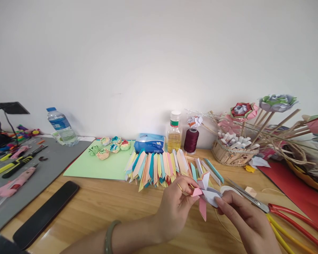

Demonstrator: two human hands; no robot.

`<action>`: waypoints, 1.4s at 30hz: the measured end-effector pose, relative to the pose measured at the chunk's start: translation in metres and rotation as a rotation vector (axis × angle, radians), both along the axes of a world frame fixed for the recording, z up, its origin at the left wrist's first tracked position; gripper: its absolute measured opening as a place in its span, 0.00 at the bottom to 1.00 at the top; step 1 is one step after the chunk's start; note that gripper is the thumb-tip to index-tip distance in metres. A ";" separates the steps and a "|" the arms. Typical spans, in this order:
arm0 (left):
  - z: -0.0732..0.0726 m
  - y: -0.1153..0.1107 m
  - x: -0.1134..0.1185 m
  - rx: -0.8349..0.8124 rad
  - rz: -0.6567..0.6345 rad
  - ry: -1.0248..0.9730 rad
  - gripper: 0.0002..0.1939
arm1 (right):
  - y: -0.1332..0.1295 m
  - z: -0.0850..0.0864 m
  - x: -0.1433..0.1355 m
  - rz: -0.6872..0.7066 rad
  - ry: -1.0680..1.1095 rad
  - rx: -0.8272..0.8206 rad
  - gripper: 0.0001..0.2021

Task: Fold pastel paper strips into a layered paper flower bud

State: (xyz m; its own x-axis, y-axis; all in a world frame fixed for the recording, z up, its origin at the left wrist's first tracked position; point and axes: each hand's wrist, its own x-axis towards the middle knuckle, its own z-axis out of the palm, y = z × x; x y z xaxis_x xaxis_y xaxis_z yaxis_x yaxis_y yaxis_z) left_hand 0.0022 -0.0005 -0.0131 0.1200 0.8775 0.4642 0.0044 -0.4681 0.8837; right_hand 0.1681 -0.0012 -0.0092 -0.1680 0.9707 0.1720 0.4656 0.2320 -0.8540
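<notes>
Between my two hands, above the wooden table, is a piece of folded paper (208,195) in pale lilac and pink, with several pointed flaps sticking out. My left hand (176,204) pinches its pink left side between thumb and fingers. On the right, my right hand (246,215) grips the lilac end with thumb and forefinger. Just behind the hands lies a row of folded paper strips (155,167) in many colours. Scissors (258,204) with red handles lie open beside my right hand, next to scissors handles in yellow (281,234).
A black phone (46,215) rests at front left. Small paper flowers (103,154) sit on green paper (82,167). Along the wall stand a water bottle (62,127), a tissue pack (149,143), a glue bottle (175,134), a thread spool (191,141) and a basket (233,155).
</notes>
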 end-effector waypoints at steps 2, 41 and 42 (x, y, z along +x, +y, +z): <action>0.000 -0.001 0.000 -0.022 0.005 0.006 0.09 | 0.000 0.001 0.000 -0.006 -0.005 -0.001 0.17; -0.004 0.000 0.005 -0.370 -0.055 -0.149 0.12 | 0.012 -0.001 0.008 0.151 -0.489 0.725 0.08; -0.004 0.002 0.003 -0.376 -0.078 -0.147 0.12 | 0.012 0.001 0.009 0.139 -0.402 0.641 0.08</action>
